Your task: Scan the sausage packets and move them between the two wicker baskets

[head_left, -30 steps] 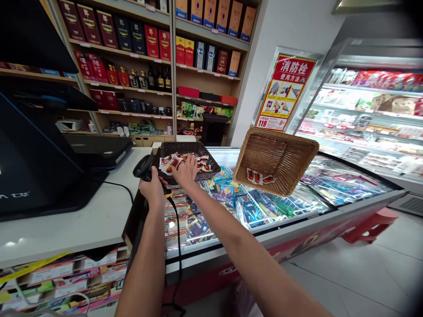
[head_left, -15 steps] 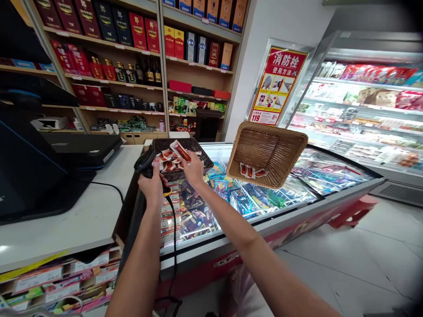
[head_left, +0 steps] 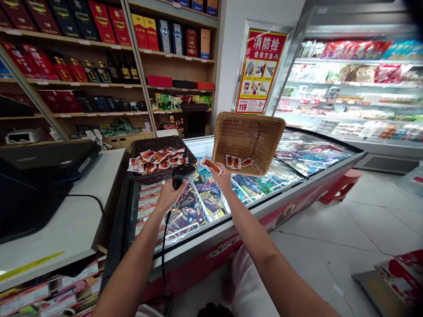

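Note:
My left hand [head_left: 170, 195] is closed round the handle of a black barcode scanner [head_left: 182, 171], whose cord hangs down past the freezer. My right hand [head_left: 223, 178] pinches a wrapped sausage [head_left: 211, 165] in clear and white packaging, just left of the light brown wicker basket [head_left: 219, 127]. Inside that basket, a few wrapped sausages [head_left: 236, 162] lie near its lower edge. To the left, a dark brown wicker basket [head_left: 190, 152] holds a heap of several more sausage packs [head_left: 157, 159]. Both baskets rest on the glass-topped freezer.
The chest freezer [head_left: 205, 229] holds packaged goods under its glass. On the left, a white counter [head_left: 82, 211] carries a black checkout machine [head_left: 29, 193]. Shelves of boxed bottles [head_left: 112, 26] stand behind, a refrigerated display [head_left: 346, 88] at right, and a red stool [head_left: 340, 187] on the floor.
My right hand has moved the sausage pack rightward, from above the dark basket to beside the light brown one. The scanner in my left hand has turned toward it. The view has shifted right.

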Available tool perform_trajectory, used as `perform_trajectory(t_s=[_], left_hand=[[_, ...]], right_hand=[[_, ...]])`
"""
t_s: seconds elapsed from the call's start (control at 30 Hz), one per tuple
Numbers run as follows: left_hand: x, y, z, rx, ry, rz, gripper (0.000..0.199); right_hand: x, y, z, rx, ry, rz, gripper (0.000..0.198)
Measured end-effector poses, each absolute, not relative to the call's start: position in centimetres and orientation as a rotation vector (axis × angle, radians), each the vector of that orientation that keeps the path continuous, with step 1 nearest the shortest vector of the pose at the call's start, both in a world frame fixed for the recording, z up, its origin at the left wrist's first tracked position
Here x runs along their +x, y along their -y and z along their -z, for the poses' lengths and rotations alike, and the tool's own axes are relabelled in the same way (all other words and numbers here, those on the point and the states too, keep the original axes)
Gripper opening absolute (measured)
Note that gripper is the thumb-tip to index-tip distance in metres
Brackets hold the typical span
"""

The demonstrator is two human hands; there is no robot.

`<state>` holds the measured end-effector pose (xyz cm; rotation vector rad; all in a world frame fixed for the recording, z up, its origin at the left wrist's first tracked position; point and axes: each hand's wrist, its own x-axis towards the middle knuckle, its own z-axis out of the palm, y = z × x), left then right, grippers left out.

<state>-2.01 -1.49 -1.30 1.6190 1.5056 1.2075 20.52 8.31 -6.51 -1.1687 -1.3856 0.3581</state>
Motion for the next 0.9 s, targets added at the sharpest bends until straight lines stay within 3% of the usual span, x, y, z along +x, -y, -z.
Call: perform_trajectory(t_s=[0.9], left_hand=[[-1.0,1.2,1.8,1.653,-1.483,-1.069,0.047]], right_hand=[[20.8,-7.4,5.9,-1.247,1.497,-0.367,0.033]])
